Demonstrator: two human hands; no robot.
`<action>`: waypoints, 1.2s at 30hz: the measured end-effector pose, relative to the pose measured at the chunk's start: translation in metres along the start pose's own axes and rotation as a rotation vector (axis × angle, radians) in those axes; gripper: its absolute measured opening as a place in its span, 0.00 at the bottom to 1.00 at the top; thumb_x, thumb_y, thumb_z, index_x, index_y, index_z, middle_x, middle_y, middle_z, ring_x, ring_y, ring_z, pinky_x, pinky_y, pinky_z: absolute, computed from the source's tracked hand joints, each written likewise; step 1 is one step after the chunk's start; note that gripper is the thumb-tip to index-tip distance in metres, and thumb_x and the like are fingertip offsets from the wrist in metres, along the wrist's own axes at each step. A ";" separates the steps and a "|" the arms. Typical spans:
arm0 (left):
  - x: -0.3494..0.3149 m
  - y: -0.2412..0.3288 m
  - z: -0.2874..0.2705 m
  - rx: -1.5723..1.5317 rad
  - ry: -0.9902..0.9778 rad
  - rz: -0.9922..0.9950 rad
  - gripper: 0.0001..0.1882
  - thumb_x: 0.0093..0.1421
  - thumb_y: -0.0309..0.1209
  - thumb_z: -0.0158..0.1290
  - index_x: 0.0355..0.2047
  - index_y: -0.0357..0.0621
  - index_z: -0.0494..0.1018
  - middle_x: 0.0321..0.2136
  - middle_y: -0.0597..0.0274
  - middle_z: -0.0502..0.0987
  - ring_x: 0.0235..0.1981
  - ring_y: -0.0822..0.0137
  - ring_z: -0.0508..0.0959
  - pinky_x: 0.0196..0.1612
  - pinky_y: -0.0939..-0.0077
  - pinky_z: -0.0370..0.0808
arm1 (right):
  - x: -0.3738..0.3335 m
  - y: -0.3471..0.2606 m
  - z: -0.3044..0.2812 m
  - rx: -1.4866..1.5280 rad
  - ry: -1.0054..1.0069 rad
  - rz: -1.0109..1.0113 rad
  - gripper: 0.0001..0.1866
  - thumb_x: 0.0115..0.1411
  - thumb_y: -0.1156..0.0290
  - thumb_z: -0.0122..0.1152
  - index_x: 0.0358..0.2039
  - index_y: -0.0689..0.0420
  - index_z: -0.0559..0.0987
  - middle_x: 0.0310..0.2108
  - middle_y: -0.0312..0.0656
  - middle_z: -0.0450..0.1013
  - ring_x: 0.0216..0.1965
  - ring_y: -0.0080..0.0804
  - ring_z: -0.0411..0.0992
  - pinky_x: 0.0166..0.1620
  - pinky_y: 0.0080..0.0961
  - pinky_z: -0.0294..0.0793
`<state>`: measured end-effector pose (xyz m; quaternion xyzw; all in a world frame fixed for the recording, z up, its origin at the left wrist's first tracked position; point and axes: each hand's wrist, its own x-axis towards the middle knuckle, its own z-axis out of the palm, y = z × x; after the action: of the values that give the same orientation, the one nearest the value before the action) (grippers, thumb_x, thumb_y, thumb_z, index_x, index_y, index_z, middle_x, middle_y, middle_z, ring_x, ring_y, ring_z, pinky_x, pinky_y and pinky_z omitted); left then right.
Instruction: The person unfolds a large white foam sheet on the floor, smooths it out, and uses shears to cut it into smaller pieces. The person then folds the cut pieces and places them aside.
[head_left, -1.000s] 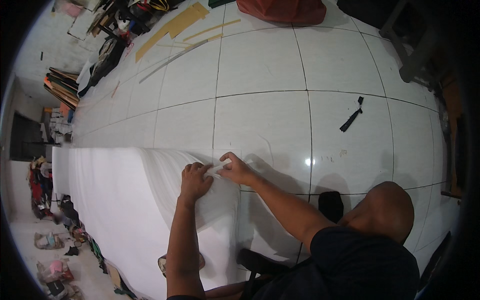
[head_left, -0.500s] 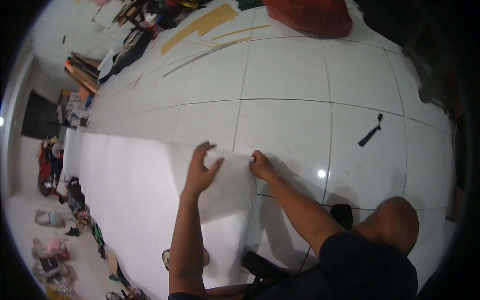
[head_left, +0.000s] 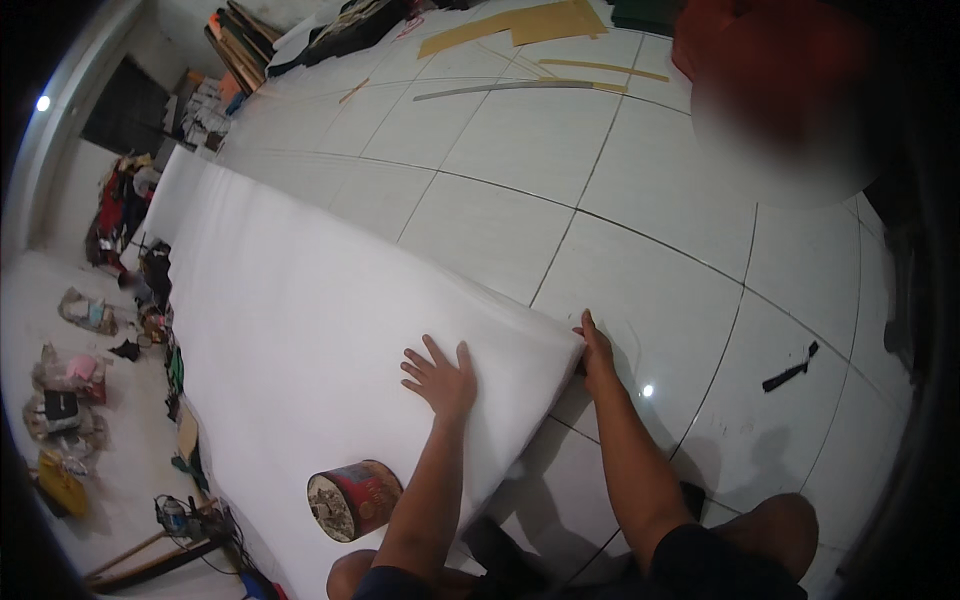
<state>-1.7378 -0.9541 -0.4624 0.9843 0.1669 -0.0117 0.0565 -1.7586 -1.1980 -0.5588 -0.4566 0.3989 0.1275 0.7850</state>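
A long white sheet [head_left: 300, 330], soft-looking like packing foam, covers the floor from the far left toward me. My left hand [head_left: 443, 383] lies on it with fingers spread, palm down. At its near right corner, my right hand [head_left: 596, 355] grips the edge, index finger stretched out and the other fingers partly hidden. A red and dark tin can [head_left: 368, 494] with a mottled greyish end rests on the sheet, left of my left forearm.
A slim black tool [head_left: 788, 370] lies on the white floor tiles [head_left: 660, 275] at right. Yellowish board offcuts [head_left: 510, 33] and a grey strip [head_left: 500, 88] lie at the back. Bagged items [head_left: 70, 410] line the left side. A blurred red shape [head_left: 760, 60] stands at upper right.
The folded-over corner now lies flat. My left hand has come down onto the sheet, fingers spread, and my right hand has moved right with the corner. The tin can shows fully.
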 end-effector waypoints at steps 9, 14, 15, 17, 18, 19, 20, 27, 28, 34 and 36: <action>0.068 -0.055 -0.091 0.189 -0.553 0.449 0.41 0.67 0.57 0.45 0.68 0.38 0.56 0.68 0.32 0.53 0.69 0.30 0.51 0.68 0.35 0.48 | -0.082 -0.013 -0.042 -0.471 0.082 -0.002 0.34 0.61 0.45 0.60 0.54 0.63 0.74 0.46 0.50 0.76 0.50 0.42 0.72 0.55 0.38 0.69; -0.015 -0.036 -0.200 -0.217 -0.407 0.234 0.33 0.65 0.50 0.54 0.59 0.35 0.67 0.60 0.38 0.68 0.65 0.44 0.64 0.67 0.55 0.61 | -0.232 -0.103 -0.172 -0.465 0.284 0.200 0.23 0.64 0.49 0.59 0.43 0.59 0.75 0.28 0.39 0.73 0.23 0.26 0.71 0.21 0.22 0.68; -0.036 -0.040 -0.224 -0.223 -0.493 0.225 0.33 0.64 0.48 0.57 0.58 0.34 0.68 0.59 0.39 0.69 0.63 0.44 0.66 0.66 0.56 0.63 | -0.264 -0.128 -0.190 -0.448 0.300 0.224 0.21 0.65 0.50 0.58 0.39 0.59 0.76 0.28 0.40 0.73 0.22 0.26 0.70 0.21 0.25 0.69; -0.078 -0.017 -0.296 -0.226 -0.759 0.329 0.34 0.63 0.51 0.56 0.60 0.36 0.68 0.58 0.38 0.70 0.62 0.43 0.68 0.65 0.57 0.63 | -0.331 -0.175 -0.243 -0.526 0.416 0.207 0.19 0.65 0.52 0.58 0.33 0.57 0.77 0.24 0.38 0.72 0.19 0.28 0.68 0.20 0.27 0.67; -0.094 -0.024 -0.333 -0.156 -0.803 0.390 0.35 0.62 0.52 0.57 0.58 0.36 0.70 0.54 0.37 0.73 0.60 0.42 0.70 0.65 0.57 0.64 | -0.361 -0.197 -0.260 -0.642 0.345 0.207 0.19 0.65 0.54 0.58 0.29 0.58 0.77 0.21 0.37 0.71 0.18 0.28 0.69 0.20 0.28 0.68; -0.114 -0.037 -0.368 -0.042 -0.726 0.510 0.33 0.62 0.54 0.55 0.53 0.36 0.74 0.48 0.38 0.78 0.54 0.43 0.75 0.60 0.55 0.69 | -0.389 -0.216 -0.265 -0.717 0.359 0.202 0.19 0.65 0.55 0.58 0.27 0.59 0.77 0.21 0.38 0.72 0.18 0.29 0.70 0.20 0.28 0.69; -0.141 -0.061 -0.401 -0.214 -0.746 0.319 0.34 0.60 0.56 0.56 0.53 0.38 0.75 0.47 0.38 0.78 0.53 0.44 0.76 0.59 0.56 0.70 | -0.421 -0.247 -0.252 -0.716 0.305 0.221 0.20 0.65 0.54 0.59 0.26 0.59 0.77 0.20 0.39 0.73 0.19 0.30 0.71 0.21 0.28 0.70; -0.237 -0.088 -0.506 -0.248 -0.967 -0.312 0.36 0.61 0.60 0.51 0.54 0.38 0.76 0.52 0.41 0.77 0.57 0.46 0.74 0.61 0.59 0.69 | -0.454 -0.367 -0.313 -1.212 0.133 0.390 0.20 0.62 0.52 0.60 0.32 0.59 0.80 0.21 0.42 0.76 0.19 0.34 0.72 0.24 0.37 0.73; -0.233 -0.085 -0.498 -0.279 -1.013 -0.324 0.37 0.61 0.60 0.51 0.54 0.38 0.75 0.53 0.43 0.77 0.57 0.47 0.74 0.61 0.60 0.69 | -0.434 -0.373 -0.335 -1.333 0.084 0.332 0.21 0.62 0.49 0.59 0.36 0.56 0.80 0.23 0.41 0.76 0.20 0.35 0.72 0.24 0.40 0.73; -0.208 -0.057 -0.486 -0.296 -1.054 -0.310 0.34 0.62 0.55 0.52 0.59 0.41 0.71 0.53 0.43 0.77 0.53 0.46 0.77 0.58 0.59 0.71 | -0.321 -0.564 -0.192 -1.358 0.069 -0.083 0.23 0.62 0.53 0.62 0.36 0.65 0.80 0.26 0.44 0.77 0.24 0.31 0.75 0.28 0.32 0.75; -0.172 -0.057 -0.483 -0.299 -1.048 -0.404 0.34 0.62 0.56 0.52 0.58 0.41 0.72 0.53 0.43 0.77 0.55 0.47 0.76 0.59 0.59 0.70 | -0.316 -0.633 -0.086 -1.165 0.085 -0.255 0.24 0.63 0.52 0.62 0.39 0.66 0.79 0.29 0.45 0.78 0.27 0.30 0.76 0.30 0.31 0.76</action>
<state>-1.9166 -0.9010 0.0186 0.7772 0.3009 -0.4842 0.2664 -1.6501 -1.5653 0.0423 -0.8609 0.2364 0.2118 0.3977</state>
